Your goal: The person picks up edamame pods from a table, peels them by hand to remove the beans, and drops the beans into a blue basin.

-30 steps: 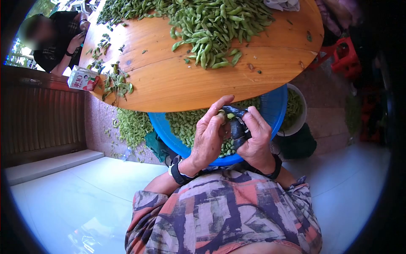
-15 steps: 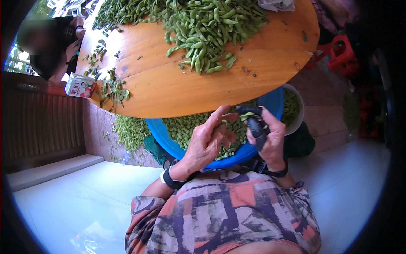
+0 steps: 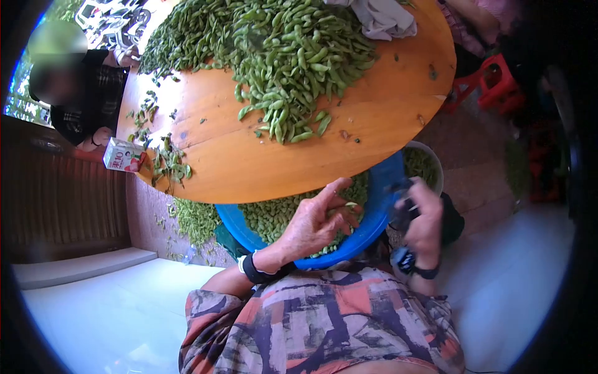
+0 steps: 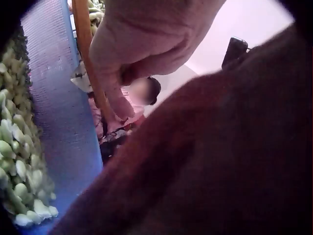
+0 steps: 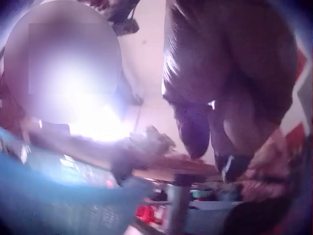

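My left hand [image 3: 317, 218] is over the blue basin [image 3: 380, 206], index finger extended and the other fingers bent. A small pale-green edamame bean [image 3: 351, 204] shows between its fingertips. Below lie many shelled edamame beans [image 3: 268, 221], seen up close as beans [image 4: 19, 166] in the left wrist view. My right hand [image 3: 425, 218], blurred, is beyond the basin's right rim, near a white bucket [image 3: 439, 165] of green pods. Black coverings [image 3: 405, 202] show on its thumb and finger; I cannot tell whether it holds a pod. The right wrist view shows its dark fingertips [image 5: 230, 164].
A wooden table [image 3: 261, 168] overhangs the basin, bearing a large heap of edamame pods [image 3: 280, 68], a grey cloth [image 3: 383, 19] and a drink carton [image 3: 123, 156]. A person [image 3: 75, 93] sits at left. Red stools [image 3: 498, 84] stand at right; green scraps [image 3: 196, 218] cover the floor.
My hands were together, then parted. The right hand, pinching a green pod half a second ago, has swung right past the basin rim. The left has stayed over the beans.
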Tool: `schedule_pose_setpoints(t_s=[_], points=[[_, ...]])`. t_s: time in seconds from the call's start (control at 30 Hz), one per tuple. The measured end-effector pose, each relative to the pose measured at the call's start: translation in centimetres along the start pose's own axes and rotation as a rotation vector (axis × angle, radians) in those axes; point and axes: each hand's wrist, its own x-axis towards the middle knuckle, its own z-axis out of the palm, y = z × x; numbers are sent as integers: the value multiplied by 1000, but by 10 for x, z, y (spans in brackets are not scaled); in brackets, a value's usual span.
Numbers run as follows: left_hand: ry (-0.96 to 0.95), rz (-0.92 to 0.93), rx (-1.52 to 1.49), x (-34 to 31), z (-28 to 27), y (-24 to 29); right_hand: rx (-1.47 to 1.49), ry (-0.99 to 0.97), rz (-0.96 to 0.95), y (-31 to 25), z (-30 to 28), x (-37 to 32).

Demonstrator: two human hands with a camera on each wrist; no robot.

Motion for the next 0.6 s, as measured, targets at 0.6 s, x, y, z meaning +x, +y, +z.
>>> schedule_pose_setpoints(t_s=[0.6], points=[[484, 465, 1084, 40, -62, 50, -480, 421, 15, 19, -34, 21]])
